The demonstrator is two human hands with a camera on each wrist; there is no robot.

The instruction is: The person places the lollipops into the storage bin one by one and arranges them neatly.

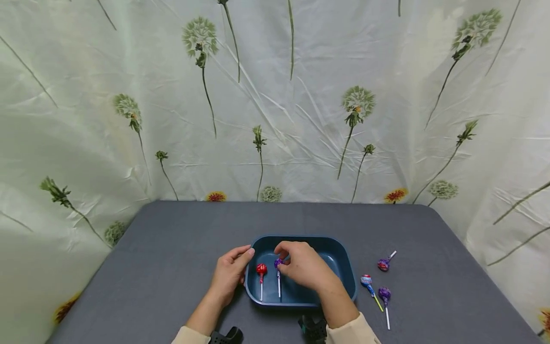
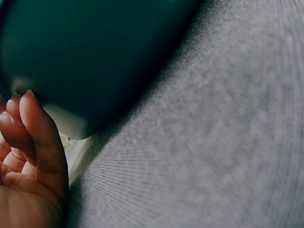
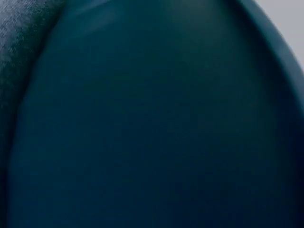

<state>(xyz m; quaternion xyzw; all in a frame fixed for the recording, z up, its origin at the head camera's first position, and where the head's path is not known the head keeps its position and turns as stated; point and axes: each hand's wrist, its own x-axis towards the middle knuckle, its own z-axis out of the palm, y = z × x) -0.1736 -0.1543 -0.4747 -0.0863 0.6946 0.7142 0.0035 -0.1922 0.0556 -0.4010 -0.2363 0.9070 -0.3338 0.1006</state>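
In the head view, a dark blue tray (image 1: 304, 300) sits on the table in front of me. My left hand (image 1: 227, 272) holds its left rim, the thumb near the top edge; the left wrist view has the fingertips (image 2: 29, 102) right at the tray's side (image 2: 104, 57). Inside the tray my right hand (image 1: 302, 263) pinches a purple lollipop (image 1: 279, 282) by its candy head, the white stick pointing toward me. A red lollipop (image 1: 261, 270) lies left of it in the tray. The right wrist view holds only the tray's dark interior (image 3: 152, 118), without the fingers.
Right of the tray on the grey table (image 1: 193, 229) lie three more lollipops: a red-and-purple one (image 1: 384, 264), a blue one (image 1: 366, 280) with a yellow stick, and a purple one (image 1: 384, 294). A dandelion-patterned curtain (image 1: 301, 167) hangs behind the table.
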